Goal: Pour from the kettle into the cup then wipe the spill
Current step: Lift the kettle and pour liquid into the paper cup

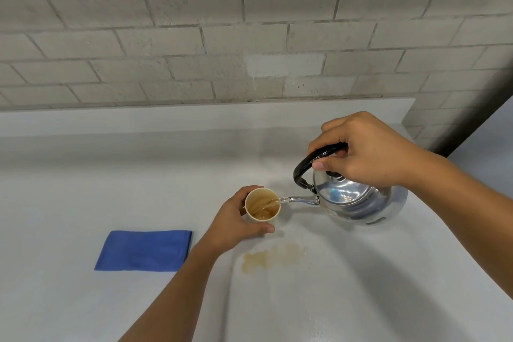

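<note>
A shiny metal kettle (358, 203) with a black handle is tilted to the left, its spout over the rim of a small paper cup (262, 205). A stream of liquid runs from the spout into the cup, which holds brownish liquid. My right hand (366, 150) grips the kettle's black handle from above. My left hand (236, 222) wraps around the cup from the left and front, holding it on the counter. A light brown spill (273, 258) lies on the counter just in front of the cup. A folded blue cloth (145, 250) lies flat to the left.
The white counter (111, 189) runs back to a raised ledge under a grey brick wall (222, 36). The counter's right edge slants down past the kettle, with a dark gap at the far right.
</note>
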A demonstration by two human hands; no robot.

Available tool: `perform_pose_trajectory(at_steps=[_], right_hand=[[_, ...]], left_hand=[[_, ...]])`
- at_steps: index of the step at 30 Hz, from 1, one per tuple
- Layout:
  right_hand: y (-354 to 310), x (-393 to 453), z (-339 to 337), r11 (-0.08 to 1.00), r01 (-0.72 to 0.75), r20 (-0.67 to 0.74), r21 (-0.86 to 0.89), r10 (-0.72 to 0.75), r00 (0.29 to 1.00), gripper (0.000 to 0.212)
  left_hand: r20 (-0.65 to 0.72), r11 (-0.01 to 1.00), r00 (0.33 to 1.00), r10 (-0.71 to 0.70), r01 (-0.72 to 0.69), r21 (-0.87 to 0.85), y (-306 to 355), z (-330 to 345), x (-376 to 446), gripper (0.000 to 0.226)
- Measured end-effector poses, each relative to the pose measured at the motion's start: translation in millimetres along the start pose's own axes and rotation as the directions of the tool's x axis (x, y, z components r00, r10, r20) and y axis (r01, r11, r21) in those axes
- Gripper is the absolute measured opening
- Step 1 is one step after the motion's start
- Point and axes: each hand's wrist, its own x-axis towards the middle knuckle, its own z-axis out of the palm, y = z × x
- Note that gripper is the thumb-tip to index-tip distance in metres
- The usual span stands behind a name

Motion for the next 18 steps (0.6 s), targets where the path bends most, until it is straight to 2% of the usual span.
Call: perform_pose_trajectory(at_steps=[18], right_hand=[[-9, 12, -7, 0.995, -0.004, 0.016, -0.102, 0.006, 1.000, 0.010]], left_hand=[[0.011, 1.000, 1.000, -0.016, 0.016, -0.021, 4, -5, -4, 0.084]])
